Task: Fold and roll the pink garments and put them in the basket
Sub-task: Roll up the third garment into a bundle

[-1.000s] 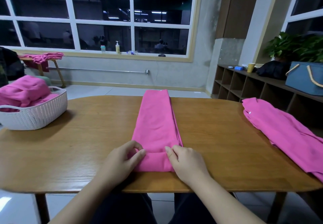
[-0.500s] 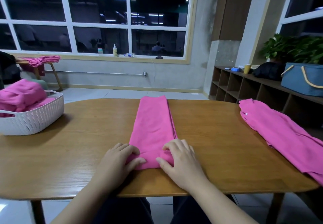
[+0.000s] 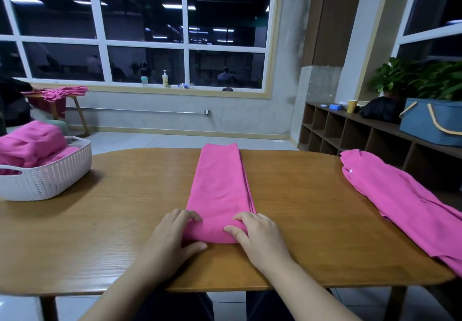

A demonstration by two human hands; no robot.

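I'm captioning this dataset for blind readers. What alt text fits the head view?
Both hands, left hand and right hand, grip the rolled near end of a long folded pink garment on a wooden table. A white basket of pink garments stands far left; another pink garment lies right.

White woven plastic basket (image 3: 47,183): left part cut off by frame edge. Unfolded pink garment on the right (image 3: 410,208): runs out past right edge. Rolled near end of the long folded pink garment (image 3: 220,195): corners covered by both hands. Small items on the windowsill (image 3: 185,86): too small to identify. Wooden surface (image 3: 100,233): left end out of frame.
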